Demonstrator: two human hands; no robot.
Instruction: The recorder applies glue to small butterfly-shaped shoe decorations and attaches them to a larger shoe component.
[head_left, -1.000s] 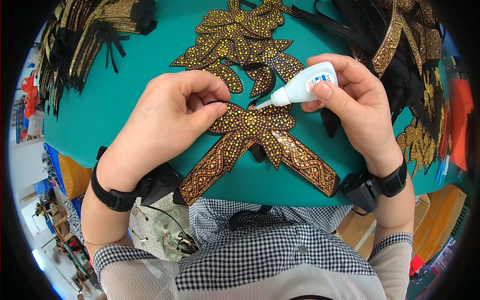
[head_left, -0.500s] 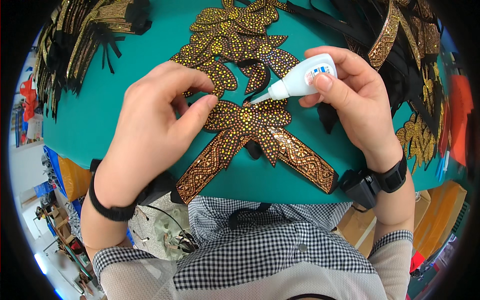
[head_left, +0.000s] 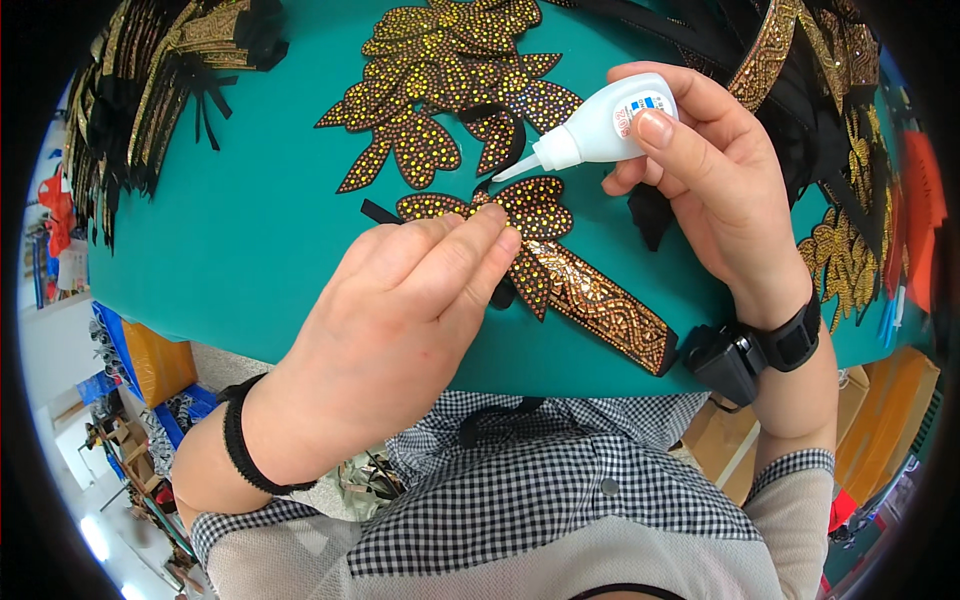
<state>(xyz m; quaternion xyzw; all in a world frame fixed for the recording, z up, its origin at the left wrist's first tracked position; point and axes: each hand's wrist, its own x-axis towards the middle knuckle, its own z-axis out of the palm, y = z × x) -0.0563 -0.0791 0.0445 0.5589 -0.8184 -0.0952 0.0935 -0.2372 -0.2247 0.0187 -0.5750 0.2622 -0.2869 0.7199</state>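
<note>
A bow-shaped appliqué (head_left: 540,205), dark with yellow and copper stones, lies on the green table. Its patterned right tail (head_left: 615,315) slants toward the table's front edge, while my hand hides the left tail. My left hand (head_left: 390,310) presses its closed fingertips onto the bow's middle. In my right hand (head_left: 715,170) is a white glue bottle (head_left: 605,125), gripped between thumb and fingers and tilted down to the left. Its thin nozzle tip is at the bow's upper edge, beside a black strip. Just beyond lie several stone-covered flower appliqués (head_left: 430,90).
A bundle of gold-trimmed black bands (head_left: 150,90) lies at the far left. More black and gold bands (head_left: 780,70) are heaped at the far right, above gold lace pieces (head_left: 840,255). Cardboard boxes (head_left: 880,420) stand below the table's right side.
My left hand has moved right and nearer me, down onto the bow's middle. The glue bottle has shifted slightly up and left, and the flower appliqués sit a little farther left.
</note>
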